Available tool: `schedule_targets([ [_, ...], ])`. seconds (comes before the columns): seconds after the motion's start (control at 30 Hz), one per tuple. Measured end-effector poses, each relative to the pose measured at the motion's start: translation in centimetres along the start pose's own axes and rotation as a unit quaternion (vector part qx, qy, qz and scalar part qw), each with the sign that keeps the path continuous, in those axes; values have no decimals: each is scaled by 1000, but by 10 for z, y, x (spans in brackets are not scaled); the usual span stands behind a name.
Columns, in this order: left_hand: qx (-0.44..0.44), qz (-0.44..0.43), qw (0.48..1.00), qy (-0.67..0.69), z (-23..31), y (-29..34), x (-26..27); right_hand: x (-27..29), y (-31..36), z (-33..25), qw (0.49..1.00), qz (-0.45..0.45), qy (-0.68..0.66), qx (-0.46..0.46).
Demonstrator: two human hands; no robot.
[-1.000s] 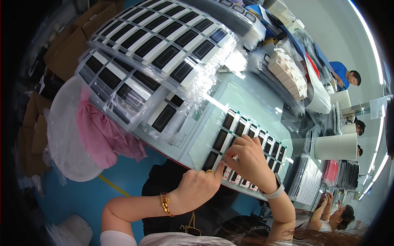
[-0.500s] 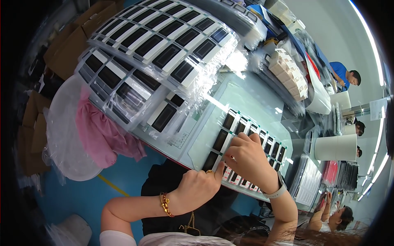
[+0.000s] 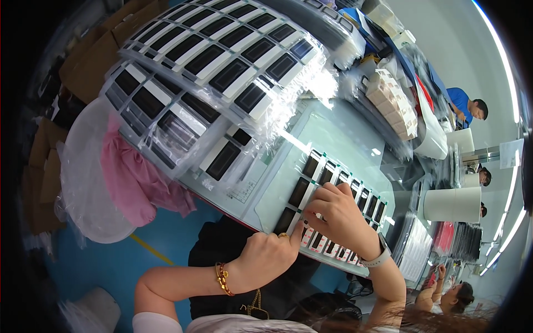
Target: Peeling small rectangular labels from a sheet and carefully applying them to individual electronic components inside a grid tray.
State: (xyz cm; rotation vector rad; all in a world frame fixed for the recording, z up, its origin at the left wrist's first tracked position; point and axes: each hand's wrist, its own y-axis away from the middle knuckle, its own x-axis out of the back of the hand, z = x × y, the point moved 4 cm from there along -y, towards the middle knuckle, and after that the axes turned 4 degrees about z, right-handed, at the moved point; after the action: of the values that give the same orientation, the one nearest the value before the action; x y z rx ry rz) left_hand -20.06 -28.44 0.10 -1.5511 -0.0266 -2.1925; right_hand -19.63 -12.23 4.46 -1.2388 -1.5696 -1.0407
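Observation:
Rows of small black rectangular panels (image 3: 300, 191) with white edges and green tabs lie side by side on a pale translucent mat (image 3: 333, 130). My left hand (image 3: 269, 254), with a ring and gold bracelet, is closed at the near edge of these rows, its index finger and thumb brought together beside a black panel (image 3: 284, 220). Over the rows, my right hand (image 3: 336, 213) has its fingers curled and pinched, close to the left fingertips. Whatever lies between the fingertips is too small to make out. My right hand and forearm hide several panels.
Clear plastic trays (image 3: 214, 50) of similar panels are stacked at the far left of the table. A pink cloth (image 3: 130, 175) lies on a translucent bag beside it. Beige blocks (image 3: 391, 100) and white rolls (image 3: 452, 204) stand to the right. Co-workers sit farther right, one in blue (image 3: 459, 101).
Both hands stay close together over the same panels, with only a slight shift of the fingers. The whole view has moved a little.

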Motion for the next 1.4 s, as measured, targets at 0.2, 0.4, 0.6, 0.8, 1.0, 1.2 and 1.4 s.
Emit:
schedule_targets([
  [0.2, 0, 2, 1000, -10, 1, 0, 0, 2, 1, -2, 1000, -26, -2, -7],
  [0.4, -4, -4, 1000, -18, 1, 0, -2, -4, -4, -12, 994, -44, 99, 21],
  [0.6, -3, -3, 1000, -23, 2, -1, -1, -9, -4, -11, 995, -19, 87, 31],
  [0.8, 0, -3, 1000, -8, 1, -1, 0, -3, 0, -1, 999, 19, 23, 28],
  [1.0, -4, -9, 1000, -20, 1, 0, 1, 4, 1, 1, 999, -13, -28, 21],
  [1.2, -5, -5, 1000, -17, 1, 0, 0, -1, -4, -9, 994, -53, 82, 40],
  [1.4, 4, 6, 1000, -12, 1, -1, -1, -5, -7, -12, 994, -42, 82, 64],
])
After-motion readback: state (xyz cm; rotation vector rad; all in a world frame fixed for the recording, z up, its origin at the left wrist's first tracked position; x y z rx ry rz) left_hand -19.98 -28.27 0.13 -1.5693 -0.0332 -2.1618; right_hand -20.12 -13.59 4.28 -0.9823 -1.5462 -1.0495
